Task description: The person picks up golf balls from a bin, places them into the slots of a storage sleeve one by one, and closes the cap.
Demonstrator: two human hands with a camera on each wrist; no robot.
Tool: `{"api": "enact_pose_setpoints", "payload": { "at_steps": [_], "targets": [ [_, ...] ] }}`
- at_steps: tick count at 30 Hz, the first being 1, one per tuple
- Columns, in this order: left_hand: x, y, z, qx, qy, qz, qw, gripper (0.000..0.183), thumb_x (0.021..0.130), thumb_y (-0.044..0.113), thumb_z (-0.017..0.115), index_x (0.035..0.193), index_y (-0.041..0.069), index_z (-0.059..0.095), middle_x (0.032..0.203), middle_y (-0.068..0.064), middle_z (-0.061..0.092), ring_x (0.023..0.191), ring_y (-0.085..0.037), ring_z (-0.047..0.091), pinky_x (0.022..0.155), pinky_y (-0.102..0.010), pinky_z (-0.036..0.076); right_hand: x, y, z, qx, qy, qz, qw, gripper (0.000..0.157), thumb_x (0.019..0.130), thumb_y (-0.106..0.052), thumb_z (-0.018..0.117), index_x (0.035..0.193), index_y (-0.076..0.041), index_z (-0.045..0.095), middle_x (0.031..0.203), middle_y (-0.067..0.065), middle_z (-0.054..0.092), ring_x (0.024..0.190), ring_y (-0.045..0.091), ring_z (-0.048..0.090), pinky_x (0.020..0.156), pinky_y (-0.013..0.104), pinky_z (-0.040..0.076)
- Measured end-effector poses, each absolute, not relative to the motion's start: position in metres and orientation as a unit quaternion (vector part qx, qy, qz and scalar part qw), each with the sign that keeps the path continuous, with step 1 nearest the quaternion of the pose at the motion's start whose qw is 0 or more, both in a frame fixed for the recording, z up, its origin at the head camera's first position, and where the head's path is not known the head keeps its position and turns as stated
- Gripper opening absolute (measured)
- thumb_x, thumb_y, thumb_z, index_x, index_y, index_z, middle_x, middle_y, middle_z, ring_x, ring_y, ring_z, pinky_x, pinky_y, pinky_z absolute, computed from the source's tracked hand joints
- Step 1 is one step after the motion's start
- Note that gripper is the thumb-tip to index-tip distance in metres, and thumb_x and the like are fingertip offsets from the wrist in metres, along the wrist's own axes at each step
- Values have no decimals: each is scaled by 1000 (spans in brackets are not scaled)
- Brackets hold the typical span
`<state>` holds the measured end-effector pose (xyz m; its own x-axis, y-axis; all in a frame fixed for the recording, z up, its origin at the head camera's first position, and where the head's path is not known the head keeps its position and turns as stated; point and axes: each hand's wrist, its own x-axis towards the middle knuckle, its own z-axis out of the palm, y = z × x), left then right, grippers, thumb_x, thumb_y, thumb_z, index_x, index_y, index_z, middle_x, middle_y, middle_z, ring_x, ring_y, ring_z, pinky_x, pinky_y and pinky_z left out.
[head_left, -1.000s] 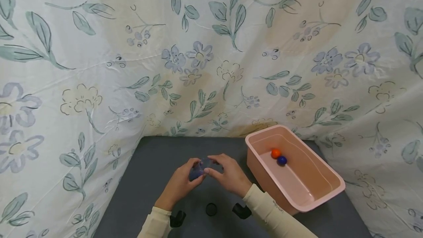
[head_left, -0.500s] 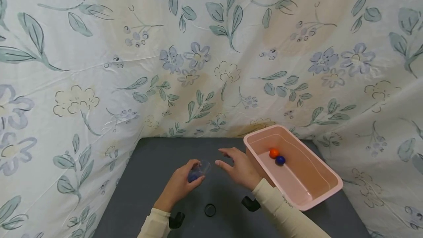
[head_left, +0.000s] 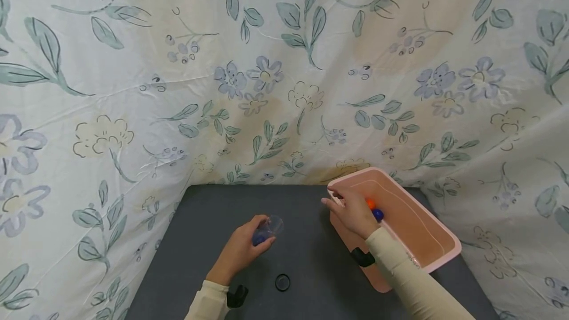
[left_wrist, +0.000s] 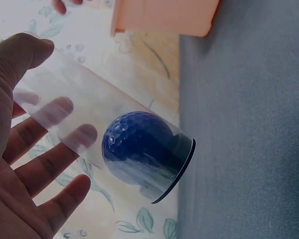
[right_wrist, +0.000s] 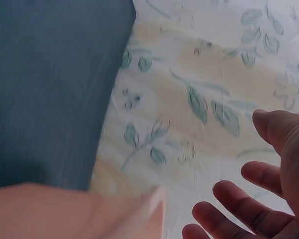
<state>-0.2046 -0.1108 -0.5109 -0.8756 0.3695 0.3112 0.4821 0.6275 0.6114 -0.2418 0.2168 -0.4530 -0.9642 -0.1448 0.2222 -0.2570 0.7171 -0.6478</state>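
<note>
My left hand (head_left: 243, 246) grips a clear plastic tube (left_wrist: 84, 109) between thumb and fingers, tilted above the dark table. Inside its lower end, by a dark rim, rests a dark blue dimpled golf ball (left_wrist: 134, 144). My right hand (head_left: 353, 210) holds nothing; its fingers are loosely bent over the near left side of a pink bin (head_left: 426, 241). Within that bin lie an orange ball (head_left: 370, 204) and a blue ball (head_left: 378, 215), both partly behind the right hand in the head view.
A round black cap (head_left: 282, 282) lies on the dark grey table (head_left: 213, 206) between the forearms. A floral curtain (head_left: 266, 137) hangs behind the table and along its sides. The bin stands at the table's right.
My right hand has come away from the tube and moved right, over the bin's edge. The left hand keeps its hold on the tube with the ball in it.
</note>
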Motion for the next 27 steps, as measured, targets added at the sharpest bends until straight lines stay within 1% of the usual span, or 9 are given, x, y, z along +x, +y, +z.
{"api": "enact_pose_setpoints", "payload": {
  "at_steps": [3, 6, 9, 10, 14, 17, 20, 21, 27],
  "targets": [
    [-204, -111, -511, -238, -898, -362, 79, 48, 93, 28, 80, 135, 19, 58, 128, 0, 72, 116, -17, 70, 92, -42, 61, -244, 230, -449, 99, -923, 365, 73, 55, 102, -42, 66, 146, -10, 59, 143, 16, 63, 124, 37, 66, 99, 58, 56],
    [-203, -112, -511, -238, -897, -363, 80, 48, 93, 27, 80, 135, 18, 58, 128, -1, 72, 115, -17, 71, 92, -42, 61, -248, 243, -447, 91, -924, 363, 77, 48, 103, -36, 67, 142, -9, 63, 131, 18, 69, 115, 37, 69, 94, 57, 58],
    [-203, -113, -510, -238, -897, -363, 81, 49, 93, 27, 80, 135, 18, 58, 128, -1, 72, 114, -17, 71, 91, -42, 61, -254, 256, -448, 93, -926, 354, 92, 46, 102, -33, 68, 139, -6, 64, 128, 20, 70, 110, 37, 70, 91, 56, 59],
    [-203, -113, -510, -238, -898, -362, 80, 49, 93, 27, 80, 135, 18, 58, 128, -1, 72, 115, -17, 71, 91, -42, 61, -255, 261, -449, 91, -927, 352, 93, 47, 102, -33, 68, 140, -5, 63, 129, 21, 69, 109, 37, 70, 90, 55, 59],
    [-203, -114, -510, -241, -897, -361, 81, 49, 93, 27, 80, 135, 16, 59, 128, -1, 72, 116, -17, 71, 92, -41, 61, -258, 278, -450, 71, -926, 367, 57, 58, 104, -37, 64, 150, -4, 51, 142, 25, 58, 95, 40, 69, 74, 50, 60],
    [-202, -115, -509, -243, -896, -363, 82, 49, 93, 26, 80, 135, 14, 59, 128, -2, 72, 116, -18, 71, 92, -42, 61, -260, 288, -451, 49, -930, 361, 36, 66, 104, -43, 62, 153, -2, 47, 144, 28, 55, 102, 45, 67, 79, 54, 59],
    [-202, -116, -508, -243, -897, -361, 84, 50, 93, 26, 81, 136, 13, 59, 129, -2, 72, 116, -18, 71, 92, -42, 61, -264, 294, -455, 34, -944, 327, 35, 71, 103, -51, 61, 151, 0, 48, 145, 29, 55, 125, 46, 59, 99, 61, 54],
    [-201, -116, -508, -243, -897, -359, 84, 50, 93, 26, 81, 136, 14, 59, 128, -1, 72, 116, -17, 71, 92, -41, 61, -266, 296, -457, 29, -946, 321, 28, 73, 103, -52, 60, 151, 1, 48, 145, 30, 55, 128, 47, 58, 101, 63, 52],
    [-201, -118, -508, -244, -898, -356, 85, 48, 92, 26, 81, 134, 19, 58, 129, 0, 72, 118, -17, 70, 94, -41, 60, -273, 307, -473, 11, -951, 309, -13, 69, 102, -43, 65, 151, 1, 45, 146, 30, 53, 127, 47, 57, 99, 63, 51]
  ]
}}
